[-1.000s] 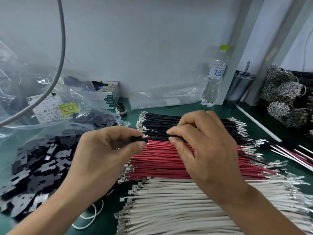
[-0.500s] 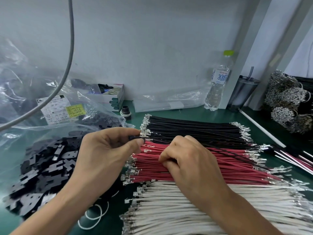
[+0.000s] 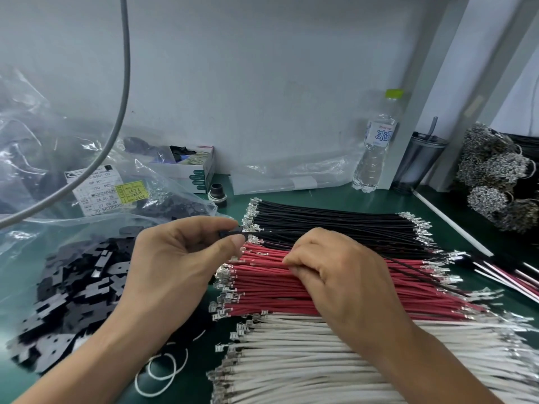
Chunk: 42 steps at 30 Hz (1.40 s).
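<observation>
Three rows of cut wires with metal terminals lie on the green bench: black wires [image 3: 335, 220] at the back, red wires [image 3: 262, 287] in the middle, white wires [image 3: 291, 360] nearest me. My left hand [image 3: 175, 258] pinches a small black connector housing [image 3: 230, 232] with one black wire [image 3: 423, 274] running out of it to the right. My right hand [image 3: 338, 275] rests on the red row, its curled fingertips pinching a red wire near its left end.
A heap of black housings [image 3: 67, 295] lies on a clear plastic bag at the left. White rubber bands [image 3: 163, 371] lie by my left forearm. A water bottle [image 3: 376, 147], a tumbler [image 3: 420, 161] and a small box [image 3: 192, 167] stand at the wall. Wire bundles [image 3: 495, 176] sit far right.
My right hand has let go of the black wire by the housing and dropped onto the red row. My left hand keeps the housing in place.
</observation>
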{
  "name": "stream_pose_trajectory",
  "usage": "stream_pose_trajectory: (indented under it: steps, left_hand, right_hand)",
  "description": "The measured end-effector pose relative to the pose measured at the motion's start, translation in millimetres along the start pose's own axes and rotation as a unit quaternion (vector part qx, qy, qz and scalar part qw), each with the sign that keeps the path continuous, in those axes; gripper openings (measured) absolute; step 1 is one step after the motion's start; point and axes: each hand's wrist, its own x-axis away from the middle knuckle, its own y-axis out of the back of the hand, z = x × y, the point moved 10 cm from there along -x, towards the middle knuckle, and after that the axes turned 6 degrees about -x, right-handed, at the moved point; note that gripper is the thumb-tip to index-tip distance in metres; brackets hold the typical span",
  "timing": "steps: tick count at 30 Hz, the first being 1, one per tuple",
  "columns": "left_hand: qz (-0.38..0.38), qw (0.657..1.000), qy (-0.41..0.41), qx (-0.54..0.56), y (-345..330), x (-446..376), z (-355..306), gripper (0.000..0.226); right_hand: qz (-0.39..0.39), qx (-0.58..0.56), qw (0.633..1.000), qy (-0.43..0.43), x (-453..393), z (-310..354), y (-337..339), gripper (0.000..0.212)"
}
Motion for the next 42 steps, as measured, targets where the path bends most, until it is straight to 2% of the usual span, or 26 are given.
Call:
stream_pose_trajectory:
  steps: [5,9,14,23,28,35,38,42]
  left_hand:
    - [0.044,0.994,0.056,0.08,-4.6,-0.8,5.4,0.031]
    - [0.078,0.984,0.095,0.128,-10.9,-0.9,9.2,0.038]
    - [0.101,0.978,0.112,0.144,-20.0,3.4,11.2,0.037]
    - [0.135,0.959,0.155,0.195,-27.5,6.3,16.0,0.035]
    - [0.17,0.948,0.165,0.212,-33.6,7.7,16.6,0.065]
    - [0.186,0.938,0.173,0.234,-36.3,9.2,17.1,0.056]
    - [0.189,0.937,0.173,0.236,-37.4,9.7,17.4,0.044]
    - [0.199,0.936,0.171,0.234,-38.6,10.6,14.8,0.061]
  right_hand:
    - [-0.041,-0.116,0.992,0.006,2.2,-9.9,17.1,0.014]
    - [-0.057,-0.14,0.988,0.012,2.2,-7.7,21.4,0.014]
    - [-0.066,-0.178,0.981,0.038,3.3,7.2,21.5,0.014]
    - [-0.102,-0.086,0.988,0.082,3.3,20.8,47.7,0.017]
    - [-0.094,-0.087,0.989,0.07,3.6,19.0,45.2,0.018]
    - [-0.103,-0.126,0.985,0.057,3.6,17.7,45.5,0.018]
    - [-0.106,-0.129,0.984,0.057,4.1,18.6,45.0,0.018]
    - [-0.112,-0.103,0.985,0.076,5.3,22.8,44.2,0.017]
